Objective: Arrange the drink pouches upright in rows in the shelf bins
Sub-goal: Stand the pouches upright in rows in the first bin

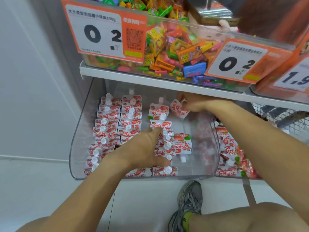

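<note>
Right hand (192, 102) pinches red-white spouted drink pouch (179, 108) at rear of clear plastic shelf bin (80, 131), tilted, spout hidden. Left hand (143, 148) flat, fingers straight, bracing third row (164, 141). Row's rear gap nearest right hand.

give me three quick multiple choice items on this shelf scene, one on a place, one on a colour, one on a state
1. Where is the clear plastic bin of mixed colourful candy?
A. on the shelf above the pouch bin
B. on the floor
C. inside the pouch bin

2. What colour are the pouch caps?
A. black
B. white
C. blue

3. What is the right hand doing?
A. hanging idle
B. pressing the floor
C. pinching a red-and-white drink pouch at the back of the clear plastic pouch bin

Answers: 1 A, it sits over the pouch rows. 2 B, every visible spout cap is white. 3 C, its fingers close on the tilted pouch, while the left hand rests on the rows.
</note>
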Demonstrator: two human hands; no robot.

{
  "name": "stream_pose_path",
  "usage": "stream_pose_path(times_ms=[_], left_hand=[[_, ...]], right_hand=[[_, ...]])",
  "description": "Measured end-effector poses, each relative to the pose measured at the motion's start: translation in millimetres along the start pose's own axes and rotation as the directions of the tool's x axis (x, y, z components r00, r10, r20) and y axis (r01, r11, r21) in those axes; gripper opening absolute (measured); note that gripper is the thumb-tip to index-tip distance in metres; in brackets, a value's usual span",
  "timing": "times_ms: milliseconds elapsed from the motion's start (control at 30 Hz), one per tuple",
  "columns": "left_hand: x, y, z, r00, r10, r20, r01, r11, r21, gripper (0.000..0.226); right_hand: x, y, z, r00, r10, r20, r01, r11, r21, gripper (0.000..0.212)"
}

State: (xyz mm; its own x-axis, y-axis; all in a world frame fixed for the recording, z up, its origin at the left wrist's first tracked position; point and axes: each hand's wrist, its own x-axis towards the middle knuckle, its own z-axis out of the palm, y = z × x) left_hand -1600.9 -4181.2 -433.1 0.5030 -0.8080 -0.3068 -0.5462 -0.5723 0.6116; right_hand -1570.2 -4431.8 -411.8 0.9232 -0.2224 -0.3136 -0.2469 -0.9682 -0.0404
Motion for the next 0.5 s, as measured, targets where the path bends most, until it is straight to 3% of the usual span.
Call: stream_pose_path(times_ms=[133,300,500], left_hand=[[-1.9,0.5,1.1,1.0,0.009,-0.019,-0.009,1.0,-0.007,0.093],[-1.5,0.2,0.4,1.0,0.014,-0.017,-0.014,1.0,-0.008,0.095],[3.1,-4.5,-9.9,0.989,0.022,-0.146,-0.028,0.999,-0.039,0.096]], right_hand=[[4.1,-16.6,8.5,0.973,0.072,-0.221,-0.063,0.997,0.047,0.036],[11.6,-29.5,21.8,0.972,0.098,-0.214,-0.023,0.945,0.325,0.034],[12.9,-20.0,25.6,0.986,0.107,-0.13,-0.044,0.909,0.415,0.021]])
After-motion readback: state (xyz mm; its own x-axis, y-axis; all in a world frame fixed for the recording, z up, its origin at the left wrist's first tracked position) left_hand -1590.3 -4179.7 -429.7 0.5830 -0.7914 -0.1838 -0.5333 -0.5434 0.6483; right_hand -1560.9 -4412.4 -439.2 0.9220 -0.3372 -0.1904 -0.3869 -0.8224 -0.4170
